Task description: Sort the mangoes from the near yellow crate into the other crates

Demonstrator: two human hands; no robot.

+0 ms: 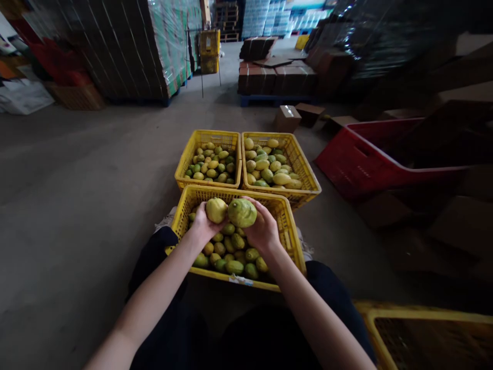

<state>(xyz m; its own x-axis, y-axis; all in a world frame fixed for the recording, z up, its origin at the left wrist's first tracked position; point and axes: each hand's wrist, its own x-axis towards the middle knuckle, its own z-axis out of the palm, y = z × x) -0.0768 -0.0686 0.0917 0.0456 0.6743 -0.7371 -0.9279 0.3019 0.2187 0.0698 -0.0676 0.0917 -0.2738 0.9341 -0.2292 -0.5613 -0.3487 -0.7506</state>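
Note:
My left hand point(205, 224) holds a yellow-green lemon point(216, 210), its fingers wrapped round the fruit's lower side. Close beside it, my right hand point(264, 226) grips a larger, bumpy green lemon point(242, 213). Both fruits are above the near yellow crate point(239, 280), where several green and yellowish lemons point(234, 266) lie. Behind it stand two more yellow crates side by side: the back left crate point(208, 134) has small green and yellow fruit, and the back right crate point(308, 169) has larger, mostly yellow-green fruit.
A red crate point(342, 159) stands at the right, with cardboard around it. Another yellow crate point(435, 312) is at the lower right. Small cardboard boxes point(287, 119) lie beyond the crates. Wrapped stacks point(127, 51) and a blue pallet point(269, 100) are farther back.

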